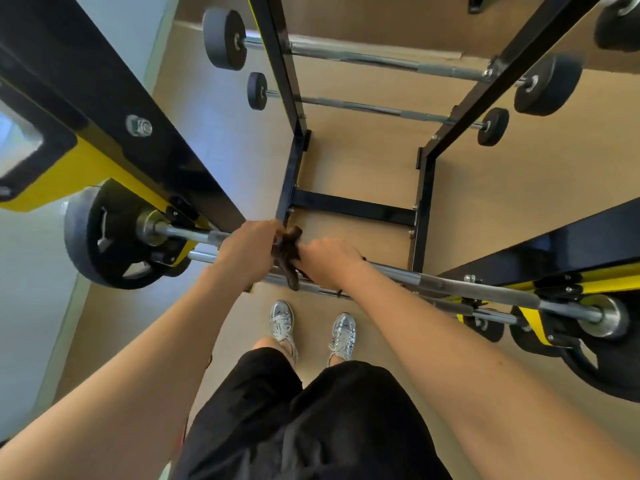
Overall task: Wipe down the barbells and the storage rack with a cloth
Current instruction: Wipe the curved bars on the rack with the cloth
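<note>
As left hand (249, 251), right hand (329, 261) fingers grasp cloth (289, 252) on barbell (450, 282) | rack upright (292, 174) beyond

Arms outstretched, left hand (247, 252) and right hand (329, 261) gripping cloth (288, 251)

No legible txt or labels.

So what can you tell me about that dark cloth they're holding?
The cloth is dark brown, soft-looking and bunched up, not spread flat. It sits over a steel barbell shaft in front of the person, gripped between the left hand and right hand, with a loose end hanging below the bar.
</note>
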